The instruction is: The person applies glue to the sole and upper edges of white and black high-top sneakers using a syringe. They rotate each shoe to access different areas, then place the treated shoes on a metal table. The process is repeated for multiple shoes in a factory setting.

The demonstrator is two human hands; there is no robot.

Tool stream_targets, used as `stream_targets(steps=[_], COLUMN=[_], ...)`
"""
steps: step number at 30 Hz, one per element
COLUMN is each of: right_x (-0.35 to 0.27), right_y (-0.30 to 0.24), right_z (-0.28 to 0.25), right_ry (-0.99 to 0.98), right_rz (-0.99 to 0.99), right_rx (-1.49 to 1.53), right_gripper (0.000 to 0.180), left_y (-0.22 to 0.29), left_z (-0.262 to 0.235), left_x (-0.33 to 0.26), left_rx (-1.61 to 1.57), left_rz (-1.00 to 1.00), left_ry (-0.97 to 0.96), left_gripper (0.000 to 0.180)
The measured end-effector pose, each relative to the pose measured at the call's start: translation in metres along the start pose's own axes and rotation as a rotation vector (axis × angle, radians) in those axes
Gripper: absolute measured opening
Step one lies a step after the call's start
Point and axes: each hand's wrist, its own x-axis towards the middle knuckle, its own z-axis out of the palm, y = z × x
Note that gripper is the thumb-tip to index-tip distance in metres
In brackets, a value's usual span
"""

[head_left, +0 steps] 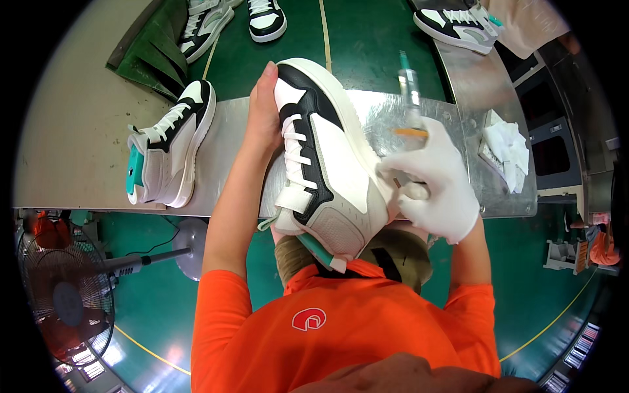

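Note:
My bare left hand [265, 108] grips the toe end of a white, black and grey high-top sneaker [334, 150], thumb up along the toe. The shoe is tilted above the bench, toe away from me, its teal-trimmed heel near my body. My white-gloved right hand [432, 180] is closed beside the sole edge near the heel. An orange-brown stick [411, 132] shows among its fingers; its kind is unclear. Just beyond that hand is a blurred clear tube-like thing with a green tip [407, 82]; I cannot tell whether the hand holds it.
Another matching sneaker [173, 147] stands left on the metal bench [226, 131]. More sneakers [265, 19] are on the green surface beyond, and one sneaker [458, 27] is far right. White tissues [506, 147] lie at right. A fan [65, 301] stands lower left.

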Motion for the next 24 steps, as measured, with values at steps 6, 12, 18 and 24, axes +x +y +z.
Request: stream_targets(steps=[6,12,18,24], right_x=[-0.029,-0.103,-0.115,-0.116], right_y=[0.013,0.131,0.132,0.137], right_z=[0.005,-0.017,0.010,0.011], right_ry=[0.283,0.295,0.493,0.484], right_rz=[0.271,0.400,0.474,0.743], right_rx=[0.069,0.028,-0.251,-0.129], right_gripper=[0.050,0.086,0.095,0.079], left_y=[0.021,-0.012,0.007,0.052], left_z=[0.002,0.004,0.001,0.063], left_x=[-0.018,0.008,-0.010,0.084], left_rx=[0.053,0.174,0.084,0.849], left_rz=[0.066,0.353,0.141,0.840], left_ry=[0.198,0.048,0.043,-0.043], left_gripper=[0.039,0.028,0.035,0.023])
